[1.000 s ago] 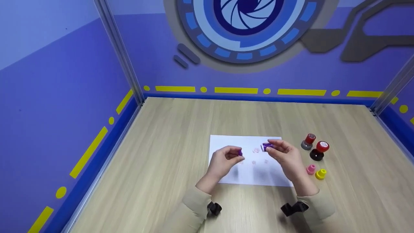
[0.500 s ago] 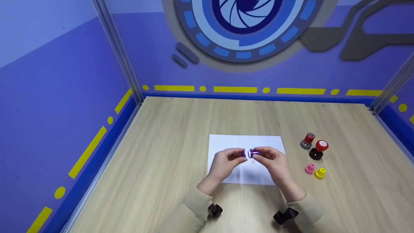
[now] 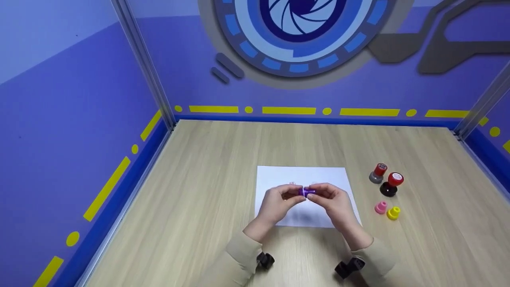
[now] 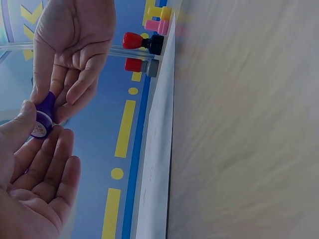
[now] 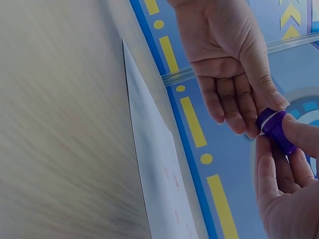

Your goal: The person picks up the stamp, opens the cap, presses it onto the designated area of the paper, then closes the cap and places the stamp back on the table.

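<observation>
Above the white paper (image 3: pixel 275 174), my two hands meet at a small purple stamp (image 5: pixel 282 138). My left hand (image 3: pixel 275 205) pinches its purple cap (image 5: pixel 266 116) between thumb and fingertips. The stamp's narrower body is pinched by my right hand (image 3: pixel 335 204). Cap and body are in contact, lying sideways in line, with a white ring showing between them. In the left wrist view the cap's end (image 4: pixel 39 130) carries a white label. Faint reddish prints mark the paper, partly hidden behind the hands.
Right of the paper stand a red-and-grey stamp (image 3: pixel 378 173) and a red-and-black stamp (image 3: pixel 392 184). Nearer the front are a pink stamp (image 3: pixel 381 207) and a yellow stamp (image 3: pixel 393 213). Blue-purple panels (image 3: pixel 223 89) bound the wooden table (image 3: pixel 211 171) at the back and sides.
My right hand has moved left and slightly down, bringing the purple stamp to the cap in my left hand. The gap between stamp and cap has closed.
</observation>
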{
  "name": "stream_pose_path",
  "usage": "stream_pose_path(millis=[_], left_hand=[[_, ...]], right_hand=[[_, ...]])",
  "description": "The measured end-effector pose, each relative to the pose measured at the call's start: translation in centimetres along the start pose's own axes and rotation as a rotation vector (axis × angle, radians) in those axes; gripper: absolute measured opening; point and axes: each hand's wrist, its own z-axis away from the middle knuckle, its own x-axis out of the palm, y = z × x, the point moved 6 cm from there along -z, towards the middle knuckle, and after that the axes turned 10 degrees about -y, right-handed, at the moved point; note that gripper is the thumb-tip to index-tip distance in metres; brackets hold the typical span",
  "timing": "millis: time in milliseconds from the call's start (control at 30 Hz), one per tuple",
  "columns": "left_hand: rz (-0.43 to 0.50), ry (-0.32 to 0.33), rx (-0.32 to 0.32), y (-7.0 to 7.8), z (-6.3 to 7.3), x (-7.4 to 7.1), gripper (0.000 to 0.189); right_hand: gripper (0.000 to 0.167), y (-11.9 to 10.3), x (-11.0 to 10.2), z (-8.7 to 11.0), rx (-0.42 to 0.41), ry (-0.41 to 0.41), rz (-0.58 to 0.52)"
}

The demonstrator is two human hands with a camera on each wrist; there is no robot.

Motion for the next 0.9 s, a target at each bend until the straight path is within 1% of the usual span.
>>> stream_pose_path(millis=[167, 367, 567, 733, 833, 900], left_hand=[[-0.004, 0.009, 0.018, -0.03, 0.05, 0.03, 0.028], [-0.001, 0.027, 0.030, 0.12, 0.16, 0.09, 0.028], [0.011, 0.033, 0.033, 0.30, 0.13, 0.23, 0.030], [0.030, 0.018, 0.026, 0.23, 0.07, 0.32, 0.033], [0.044, -0.006, 0.017, 0.25, 0.07, 0.26, 0.036], [0.049, -0.031, -0.003, 0.09, 0.01, 0.17, 0.041]], right_hand=[[0.032, 0.06, 0.11, 0.07, -0.012, -0.011, -0.027], [0.033, 0.46, 0.00, 0.18, 0.019, 0.002, -0.018], [0.033, 0.48, -0.04, 0.21, 0.024, 0.008, -0.024], [0.033, 0.38, -0.04, 0.17, 0.031, 0.000, 0.004], [0.033, 0.19, -0.11, 0.06, 0.030, -0.004, 0.024], [0.032, -0.01, -0.28, -0.01, 0.024, 0.000, 0.034]])
